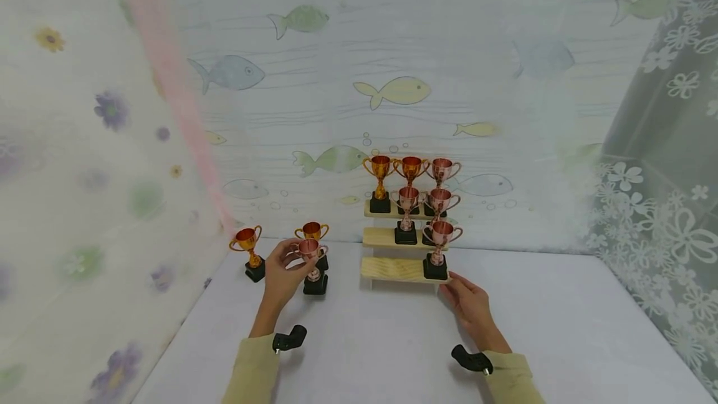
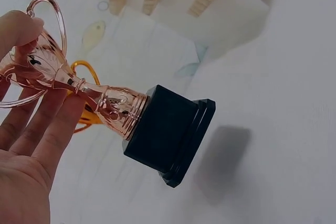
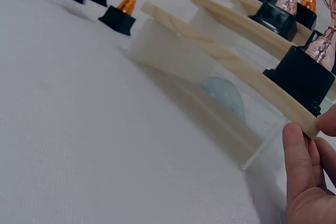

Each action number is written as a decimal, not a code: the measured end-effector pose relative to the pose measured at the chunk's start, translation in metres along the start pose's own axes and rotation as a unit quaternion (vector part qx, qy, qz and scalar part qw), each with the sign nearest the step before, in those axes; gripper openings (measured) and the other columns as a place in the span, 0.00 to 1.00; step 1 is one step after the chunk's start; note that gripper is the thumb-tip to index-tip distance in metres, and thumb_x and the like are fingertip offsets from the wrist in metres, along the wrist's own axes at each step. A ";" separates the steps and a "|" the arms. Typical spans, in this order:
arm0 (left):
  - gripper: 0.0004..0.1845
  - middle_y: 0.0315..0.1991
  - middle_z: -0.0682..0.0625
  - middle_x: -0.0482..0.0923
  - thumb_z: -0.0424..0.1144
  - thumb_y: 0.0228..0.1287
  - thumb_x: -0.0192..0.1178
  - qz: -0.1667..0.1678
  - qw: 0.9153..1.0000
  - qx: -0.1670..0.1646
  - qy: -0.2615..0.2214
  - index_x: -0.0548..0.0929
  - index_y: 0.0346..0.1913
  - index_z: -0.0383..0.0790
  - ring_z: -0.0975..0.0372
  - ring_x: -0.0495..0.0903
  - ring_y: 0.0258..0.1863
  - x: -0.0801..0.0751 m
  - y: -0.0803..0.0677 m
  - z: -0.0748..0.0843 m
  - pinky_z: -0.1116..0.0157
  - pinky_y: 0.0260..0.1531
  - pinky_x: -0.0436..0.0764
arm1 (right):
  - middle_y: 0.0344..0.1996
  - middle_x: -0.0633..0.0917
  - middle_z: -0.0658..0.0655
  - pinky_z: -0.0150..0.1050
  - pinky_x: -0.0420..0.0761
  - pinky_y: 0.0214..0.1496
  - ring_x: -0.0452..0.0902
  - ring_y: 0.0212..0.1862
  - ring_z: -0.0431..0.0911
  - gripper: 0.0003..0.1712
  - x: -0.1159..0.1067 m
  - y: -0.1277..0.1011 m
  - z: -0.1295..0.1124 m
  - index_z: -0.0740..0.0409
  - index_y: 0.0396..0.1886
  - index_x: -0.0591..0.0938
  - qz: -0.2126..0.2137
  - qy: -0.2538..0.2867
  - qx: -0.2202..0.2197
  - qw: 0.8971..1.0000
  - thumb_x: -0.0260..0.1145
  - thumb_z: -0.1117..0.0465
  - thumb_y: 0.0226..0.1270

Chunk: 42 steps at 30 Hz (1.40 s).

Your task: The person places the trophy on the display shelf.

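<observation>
My left hand (image 1: 283, 276) grips a rose-gold trophy (image 2: 163, 129) by its cup, thumb at one handle and fingers along the underside. Its black base hangs over the white tabletop, a shadow beside it. Right behind it stands a gold trophy (image 1: 312, 229), partly hidden. At the right, my right hand (image 1: 471, 307) pinches the front right corner of the lowest board on a three-step display stand (image 1: 392, 270), thumb above and fingers below. A rose-gold trophy (image 3: 302, 77) stands on that board, close to the thumb.
Another gold trophy (image 1: 247, 240) stands at the far left. The middle board (image 1: 381, 237) bears two rose-gold trophies; on the top board (image 1: 370, 209) are two gold ones and one rose-gold. A fish-patterned curtain (image 1: 314, 111) hangs behind the table (image 1: 370, 341).
</observation>
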<state>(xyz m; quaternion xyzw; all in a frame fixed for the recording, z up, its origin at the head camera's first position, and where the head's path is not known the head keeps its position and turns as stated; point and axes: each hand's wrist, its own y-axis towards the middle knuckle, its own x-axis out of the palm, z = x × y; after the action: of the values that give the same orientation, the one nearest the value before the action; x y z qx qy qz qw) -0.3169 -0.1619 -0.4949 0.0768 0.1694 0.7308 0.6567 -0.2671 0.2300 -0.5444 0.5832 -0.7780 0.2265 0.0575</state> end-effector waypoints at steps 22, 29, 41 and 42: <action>0.26 0.48 0.36 0.82 0.24 0.53 0.75 -0.060 0.996 0.052 -0.046 0.80 0.56 0.33 0.61 0.84 0.40 0.042 -0.018 0.022 0.69 0.41 0.87 | 0.41 0.84 0.46 0.30 0.83 0.55 0.84 0.43 0.34 0.31 0.000 -0.003 -0.002 0.74 0.75 0.61 -0.007 0.016 -0.004 1.000 0.55 0.69 0.76; 0.26 0.49 0.36 0.82 0.23 0.51 0.75 -0.093 0.991 0.059 -0.073 0.79 0.55 0.32 0.60 0.83 0.42 0.066 -0.024 0.035 0.67 0.41 0.88 | 0.42 0.84 0.47 0.30 0.83 0.55 0.84 0.43 0.33 0.31 0.000 -0.002 -0.001 0.74 0.75 0.61 -0.009 0.013 -0.006 1.000 0.55 0.68 0.77; 0.26 0.48 0.38 0.80 0.26 0.54 0.75 -0.106 0.986 0.079 -0.106 0.80 0.56 0.35 0.58 0.83 0.42 0.121 -0.018 0.050 0.63 0.42 0.88 | 0.52 0.82 0.53 0.30 0.83 0.56 0.84 0.44 0.34 0.32 0.001 -0.002 -0.002 0.74 0.75 0.62 -0.007 0.006 -0.003 1.000 0.56 0.68 0.76; 0.26 0.48 0.38 0.80 0.26 0.54 0.75 -0.107 0.985 0.083 -0.106 0.80 0.56 0.35 0.59 0.83 0.42 0.125 -0.016 0.049 0.62 0.43 0.88 | 0.52 0.82 0.53 0.30 0.83 0.56 0.84 0.44 0.34 0.32 0.001 -0.002 -0.002 0.74 0.75 0.62 -0.006 0.007 -0.003 1.000 0.56 0.68 0.75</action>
<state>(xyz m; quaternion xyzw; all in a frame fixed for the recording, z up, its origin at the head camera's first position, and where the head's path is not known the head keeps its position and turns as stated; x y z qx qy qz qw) -0.3009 -0.0297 -0.4689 0.1892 0.1663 0.6278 0.7365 -0.2658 0.2292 -0.5412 0.5858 -0.7749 0.2282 0.0658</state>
